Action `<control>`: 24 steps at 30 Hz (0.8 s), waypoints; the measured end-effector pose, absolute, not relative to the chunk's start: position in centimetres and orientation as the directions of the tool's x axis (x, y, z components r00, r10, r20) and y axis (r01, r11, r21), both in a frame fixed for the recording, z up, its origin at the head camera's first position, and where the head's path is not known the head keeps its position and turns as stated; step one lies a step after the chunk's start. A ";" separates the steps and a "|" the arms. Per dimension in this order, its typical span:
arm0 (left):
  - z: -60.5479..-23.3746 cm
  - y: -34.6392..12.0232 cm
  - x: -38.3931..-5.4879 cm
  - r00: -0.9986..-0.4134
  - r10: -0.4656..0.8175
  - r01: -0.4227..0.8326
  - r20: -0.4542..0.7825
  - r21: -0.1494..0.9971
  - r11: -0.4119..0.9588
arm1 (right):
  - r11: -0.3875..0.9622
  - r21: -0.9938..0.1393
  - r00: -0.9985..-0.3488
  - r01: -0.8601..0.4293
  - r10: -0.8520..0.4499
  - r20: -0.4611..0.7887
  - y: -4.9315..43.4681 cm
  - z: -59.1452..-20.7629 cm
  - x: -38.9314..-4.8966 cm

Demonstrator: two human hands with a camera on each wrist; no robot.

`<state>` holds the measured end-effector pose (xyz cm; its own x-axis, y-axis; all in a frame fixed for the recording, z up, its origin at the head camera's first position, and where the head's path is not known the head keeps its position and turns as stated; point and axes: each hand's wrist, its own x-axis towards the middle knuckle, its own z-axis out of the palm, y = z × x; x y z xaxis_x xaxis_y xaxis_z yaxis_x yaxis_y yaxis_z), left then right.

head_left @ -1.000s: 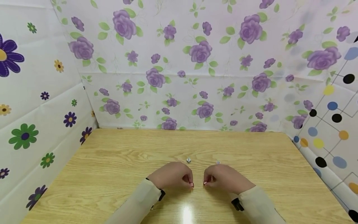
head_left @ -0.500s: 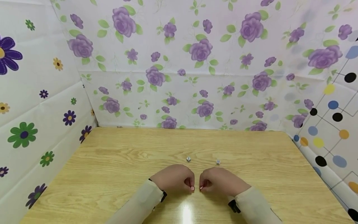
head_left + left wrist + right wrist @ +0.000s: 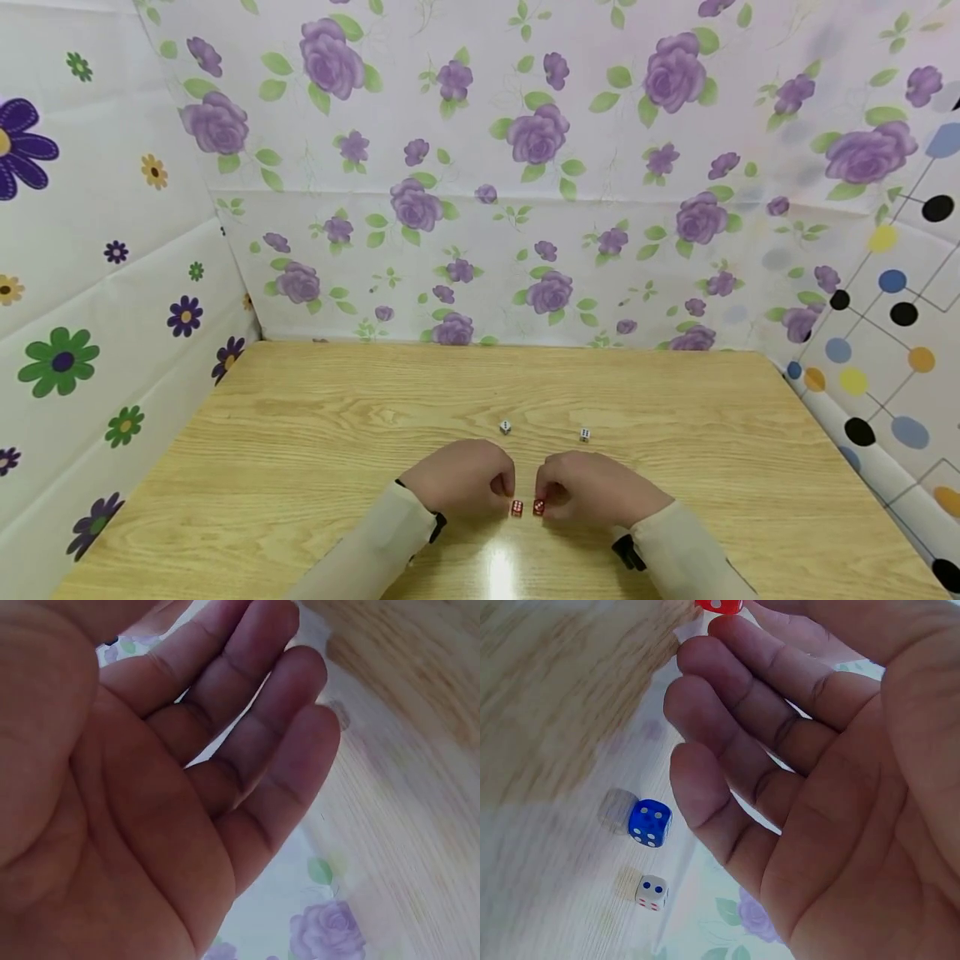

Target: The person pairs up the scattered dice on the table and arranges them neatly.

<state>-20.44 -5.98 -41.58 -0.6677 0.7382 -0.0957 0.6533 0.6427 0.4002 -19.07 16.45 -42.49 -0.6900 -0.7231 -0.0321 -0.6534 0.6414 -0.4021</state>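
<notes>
Two red dice stand close together on the table in the head view, with a small gap between them. Beside the left red die (image 3: 517, 507) are the fingertips of my left hand (image 3: 465, 480), which holds nothing. In the left wrist view its fingers (image 3: 281, 761) are loosely bent. My right hand (image 3: 596, 492) pinches the right red die (image 3: 538, 507) at its fingertips. That die is cut off by the top edge of the right wrist view. A blue die (image 3: 651, 823) lies near the right hand's little finger, not visible in the head view.
Two white dice lie farther back on the wooden table (image 3: 360, 392), one left of centre (image 3: 506, 427) and one behind the right hand (image 3: 585, 434). Flowered cloth (image 3: 480, 250) rises behind the table, and patterned cloth hangs on both sides.
Both hands have come closer together and slightly nearer me, bringing the red dice side by side. The left fingers have let go of their red die and drawn a little left.
</notes>
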 end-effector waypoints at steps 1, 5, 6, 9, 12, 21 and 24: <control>-41.5 -6.0 -20.4 -0.674 0.732 0.645 -0.103 0.400 0.651 | 0.644 -0.397 -0.691 -0.654 -0.722 -0.033 16.5 -42.5 -19.0; -41.4 -5.8 -20.2 -0.683 0.721 0.638 -0.119 0.383 0.668 | 0.651 -0.392 -0.694 -0.650 -0.718 -0.043 16.4 -42.5 -19.0; -41.4 -5.8 -20.2 -0.683 0.720 0.641 -0.119 0.375 0.670 | 0.651 -0.389 -0.693 -0.652 -0.720 -0.044 16.4 -42.6 -19.0; -41.4 -5.7 -20.1 -0.684 0.720 0.646 -0.117 0.360 0.673 | 0.648 -0.378 -0.687 -0.662 -0.725 -0.040 16.2 -42.6 -19.0; -41.4 -5.6 -20.0 -0.680 0.723 0.653 -0.119 0.351 0.671 | 0.641 -0.373 -0.680 -0.671 -0.732 -0.033 16.1 -42.5 -19.0; -41.4 -5.6 -20.1 -0.663 0.742 0.668 -0.101 0.368 0.647 | 0.633 -0.366 -0.676 -0.682 -0.737 -0.017 15.9 -42.5 -18.8; -41.4 -5.6 -20.2 -0.649 0.755 0.676 -0.091 0.384 0.628 | 0.642 -0.363 -0.685 -0.675 -0.729 -0.016 16.0 -42.5 -18.8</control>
